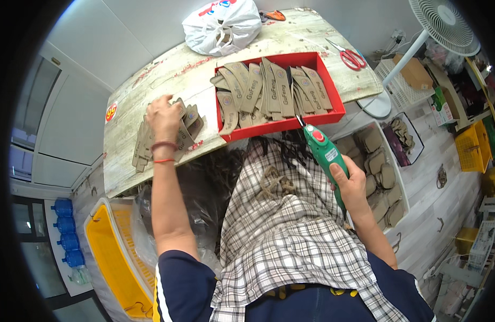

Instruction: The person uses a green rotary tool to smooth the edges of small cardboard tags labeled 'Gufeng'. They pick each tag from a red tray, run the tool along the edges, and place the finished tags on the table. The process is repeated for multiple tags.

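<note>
My left hand (164, 119) is over a loose pile of khaki fabric strips (191, 122) on the table's left side. Its fingers are bent and look apart, with fingertips partly hidden and nothing visibly held. A green handheld power tool (325, 153) with a red button and a thin dark tip is gripped in my right hand (350, 185). The tip points up at the near edge of a red box (279, 126). Several more khaki strips (253, 88) with dark lettering and a small round emblem fill that box, overlapping at various angles.
Red-handled scissors (352, 58) and a tied white plastic bag (222, 27) rest on the worn table (151, 80). A bin of khaki pieces (384, 177) stands right of my lap, a yellow-lined basket (116, 257) at left. Beyond the table's right end rises a white fan (419, 43).
</note>
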Available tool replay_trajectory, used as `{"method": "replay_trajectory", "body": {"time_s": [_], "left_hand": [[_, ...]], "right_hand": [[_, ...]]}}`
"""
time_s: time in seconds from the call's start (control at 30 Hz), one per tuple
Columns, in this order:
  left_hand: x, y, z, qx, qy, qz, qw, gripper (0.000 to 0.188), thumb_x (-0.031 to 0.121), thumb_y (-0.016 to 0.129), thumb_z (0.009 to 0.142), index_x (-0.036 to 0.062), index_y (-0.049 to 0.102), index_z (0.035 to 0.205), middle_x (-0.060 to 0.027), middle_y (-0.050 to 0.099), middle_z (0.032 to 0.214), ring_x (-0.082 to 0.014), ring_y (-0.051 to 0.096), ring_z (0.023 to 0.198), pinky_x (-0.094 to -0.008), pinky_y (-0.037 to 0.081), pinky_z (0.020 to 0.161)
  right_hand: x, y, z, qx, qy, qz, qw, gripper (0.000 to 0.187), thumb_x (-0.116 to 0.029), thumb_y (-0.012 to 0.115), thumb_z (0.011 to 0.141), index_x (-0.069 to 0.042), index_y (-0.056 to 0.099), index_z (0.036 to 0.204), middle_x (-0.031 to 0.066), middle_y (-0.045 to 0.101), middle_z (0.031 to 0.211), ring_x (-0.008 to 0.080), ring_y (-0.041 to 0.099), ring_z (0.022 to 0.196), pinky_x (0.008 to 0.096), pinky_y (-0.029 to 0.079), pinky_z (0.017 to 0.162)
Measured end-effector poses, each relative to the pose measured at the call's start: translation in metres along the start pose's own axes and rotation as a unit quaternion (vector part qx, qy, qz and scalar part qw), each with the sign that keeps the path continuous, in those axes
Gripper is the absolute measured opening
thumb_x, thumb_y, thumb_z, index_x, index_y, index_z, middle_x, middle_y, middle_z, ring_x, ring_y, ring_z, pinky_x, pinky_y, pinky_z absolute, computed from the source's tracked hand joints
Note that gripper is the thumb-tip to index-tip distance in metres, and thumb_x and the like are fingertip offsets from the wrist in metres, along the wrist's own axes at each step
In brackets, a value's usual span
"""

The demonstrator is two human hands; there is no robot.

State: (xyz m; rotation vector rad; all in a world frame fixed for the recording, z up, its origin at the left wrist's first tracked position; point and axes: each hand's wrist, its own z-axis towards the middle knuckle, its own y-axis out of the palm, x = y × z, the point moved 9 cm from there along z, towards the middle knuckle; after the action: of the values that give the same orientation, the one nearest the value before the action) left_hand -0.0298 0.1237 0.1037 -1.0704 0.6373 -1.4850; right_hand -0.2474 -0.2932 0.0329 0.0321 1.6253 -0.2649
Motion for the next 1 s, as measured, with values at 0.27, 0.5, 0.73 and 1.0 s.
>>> {"method": "replay_trajectory", "body": {"time_s": [0.27,0.5,0.73,1.0], "left_hand": [[0.173,0.11,0.015,-0.13,0.0,0.013,0.991,0.048,0.045,0.068,0.075,0.0059,0.072,0.103,-0.0158,0.063,0.116,-0.0311,0.054,0.11,-0.0462,0.04,0.094],[0.105,0.105,0.004,0.034,-0.173,-0.534,0.827,0.021,0.003,0.073,0.075,-0.0024,0.06,0.091,-0.0112,0.063,0.083,-0.0202,0.061,0.07,-0.0323,0.052,0.068],[0.16,0.045,-0.097,-0.079,-0.19,-0.826,0.525,0.02,-0.002,0.056,0.092,0.0,0.054,0.112,-0.0091,0.064,0.104,-0.0173,0.062,0.091,-0.0315,0.054,0.081],[0.194,0.06,-0.154,-0.117,-0.285,-0.822,0.48,0.004,0.008,0.065,0.091,0.0053,0.062,0.09,-0.0012,0.066,0.082,-0.0086,0.06,0.068,-0.0214,0.049,0.063]], "right_hand": [[0.006,0.004,-0.001,0.003,0.004,0.0,1.0,0.048,-0.041,0.066,0.091,0.001,0.062,0.113,-0.0003,0.056,0.072,0.0056,0.05,0.056,0.0219,0.042,0.051],[-0.006,0.005,-0.002,0.003,-0.013,-0.003,1.0,0.047,-0.04,0.065,0.091,0.001,0.062,0.113,-0.0003,0.056,0.071,0.0054,0.05,0.056,0.0224,0.041,0.051],[-0.024,0.015,0.001,0.01,-0.032,0.005,0.999,0.041,-0.033,0.066,0.092,0.0,0.062,0.116,-0.0022,0.054,0.069,0.0039,0.045,0.057,0.0222,0.039,0.051],[-0.012,0.006,-0.005,0.02,-0.012,-0.012,1.0,0.043,-0.036,0.067,0.091,0.001,0.062,0.113,-0.0017,0.055,0.069,0.0044,0.046,0.057,0.0225,0.04,0.051]]}}
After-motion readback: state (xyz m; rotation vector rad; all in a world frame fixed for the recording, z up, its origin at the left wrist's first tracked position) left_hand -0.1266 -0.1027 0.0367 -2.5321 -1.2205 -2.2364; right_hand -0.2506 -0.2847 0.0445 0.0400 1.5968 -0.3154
